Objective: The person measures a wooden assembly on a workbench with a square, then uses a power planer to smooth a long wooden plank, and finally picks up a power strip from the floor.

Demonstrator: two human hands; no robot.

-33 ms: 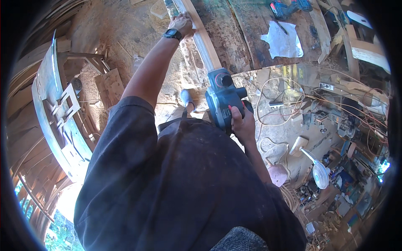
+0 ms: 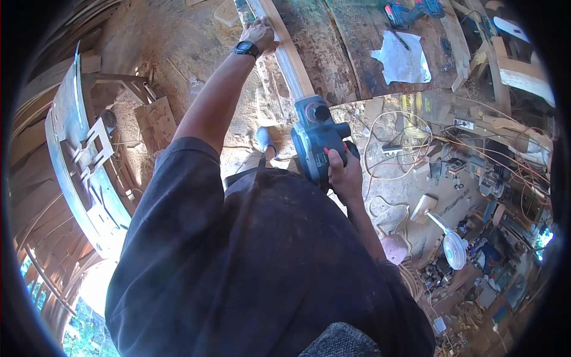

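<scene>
My right hand (image 2: 344, 174) is closed round the rear handle of a dark electric hand planer (image 2: 315, 140). The planer's front rests at the near end of a long, narrow wooden board (image 2: 290, 56), and its rear reaches back toward my waist. Farther up the board, my left hand (image 2: 260, 35), with a dark watch on the wrist, grips it. The fingers bend over the board's edge, and their tips are partly hidden. The board lies along the left edge of a worn wooden workbench (image 2: 318, 44).
A white paper sheet (image 2: 401, 58) with a pen and a blue cordless drill (image 2: 399, 13) lie on the bench. An orange cord (image 2: 370, 134) loops over the floor to my right, near a white standing fan (image 2: 455, 250). A large pale panel (image 2: 77, 149) stands at left.
</scene>
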